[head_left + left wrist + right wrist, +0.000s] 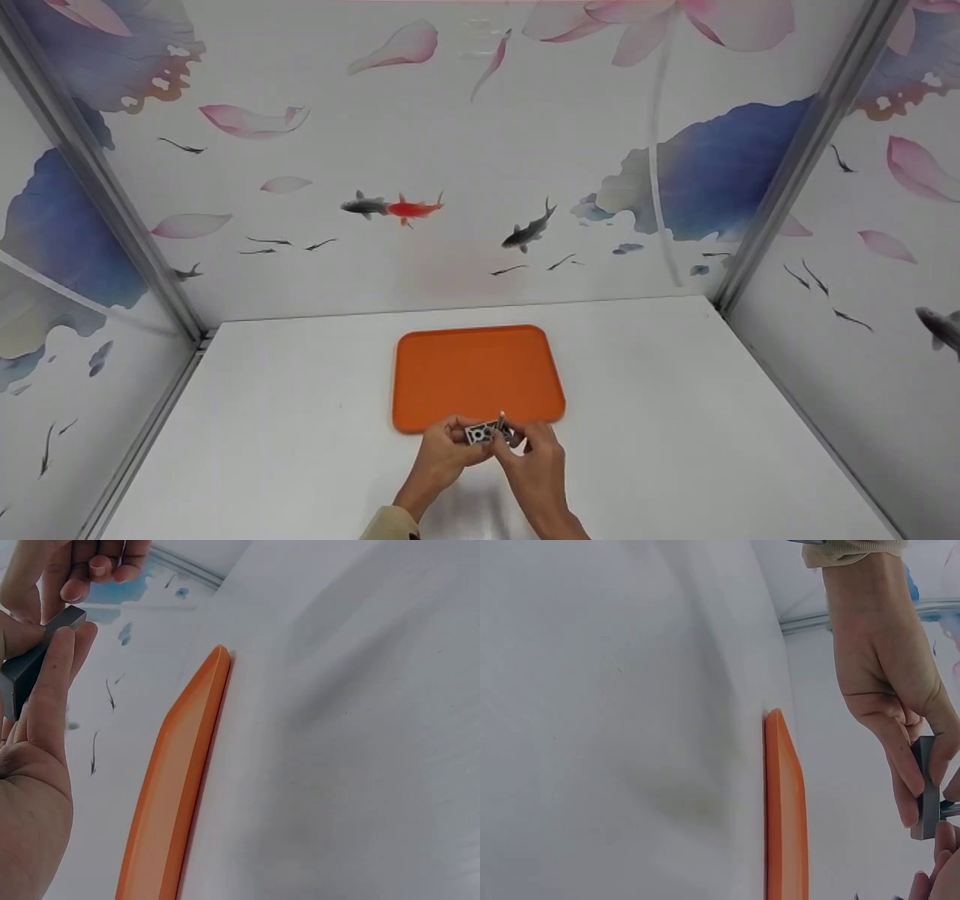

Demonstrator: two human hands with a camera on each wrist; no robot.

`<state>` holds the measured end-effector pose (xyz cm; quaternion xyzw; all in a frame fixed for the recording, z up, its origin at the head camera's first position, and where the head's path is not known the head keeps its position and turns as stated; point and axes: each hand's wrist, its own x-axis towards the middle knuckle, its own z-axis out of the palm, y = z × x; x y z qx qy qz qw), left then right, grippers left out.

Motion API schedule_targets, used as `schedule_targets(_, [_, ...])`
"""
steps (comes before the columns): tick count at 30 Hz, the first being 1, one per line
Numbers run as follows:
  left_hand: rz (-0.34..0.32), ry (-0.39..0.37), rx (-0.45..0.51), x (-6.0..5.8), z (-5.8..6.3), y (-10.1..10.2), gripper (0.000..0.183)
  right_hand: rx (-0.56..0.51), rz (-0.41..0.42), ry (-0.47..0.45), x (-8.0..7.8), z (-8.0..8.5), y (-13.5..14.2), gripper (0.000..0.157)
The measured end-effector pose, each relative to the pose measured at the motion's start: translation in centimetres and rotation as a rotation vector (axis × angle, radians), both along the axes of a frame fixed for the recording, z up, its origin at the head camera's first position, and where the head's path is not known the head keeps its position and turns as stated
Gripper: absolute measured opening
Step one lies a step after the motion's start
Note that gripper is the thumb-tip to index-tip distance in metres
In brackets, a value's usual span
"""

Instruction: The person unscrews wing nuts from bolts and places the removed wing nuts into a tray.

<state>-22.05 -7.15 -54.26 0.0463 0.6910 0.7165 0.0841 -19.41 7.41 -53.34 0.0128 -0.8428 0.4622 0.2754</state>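
Small dark-grey rectangular block (pixel 478 434), patterned face: gripped in your left hand (pixel 444 452) near the orange, round-cornered rectangular tray (pixel 472 375), seemingly steadied for the slim silvery pin (pixel 501 418) your right hand (pixel 537 466) pinches.

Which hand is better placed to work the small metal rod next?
Probably the right hand: it is right at the metal rod, whereas the left hand grips the grey block and seems better for steadying it.
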Motion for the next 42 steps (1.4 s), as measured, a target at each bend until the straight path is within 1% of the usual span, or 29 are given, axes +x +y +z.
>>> schedule_targets(4, [-0.011, 0.002, 0.024, 0.02, 0.13, -0.19, 0.036, 0.006, -0.005, 0.03, -0.11, -0.05, 0.1, 0.018])
schedule_targets(6, [-0.016, -0.004, 0.035, 0.02, 0.15, -0.27, 0.035, -0.002, -0.003, 0.031, -0.13, -0.01, 0.18, 0.018])
schedule_targets(15, [-0.021, -0.028, 0.093, 0.08, 0.06, -0.51, 0.038, -0.013, -0.018, -0.008, -0.15, -0.13, 0.35, 0.012])
schedule_targets(22, [-0.016, -0.029, 0.115, 0.13, -0.03, -0.38, 0.037, -0.02, -0.05, 0.02, -0.13, -0.31, 0.58, 0.017])
schedule_targets(27, [-0.021, -0.025, 0.123, 0.27, -0.11, -0.23, 0.037, -0.023, -0.061, 0.049, -0.08, -0.45, 0.75, 0.022])
schedule_targets(33, [-0.021, -0.021, 0.11, 0.41, 0.07, -0.37, 0.035, -0.026, -0.055, 0.102, -0.09, -0.75, 0.93, 0.021])
schedule_targets(42, [-0.029, -0.021, 0.111, 0.29, 0.29, -0.41, 0.037, -0.021, -0.043, 0.089, -0.01, -0.73, 0.89, 0.012])
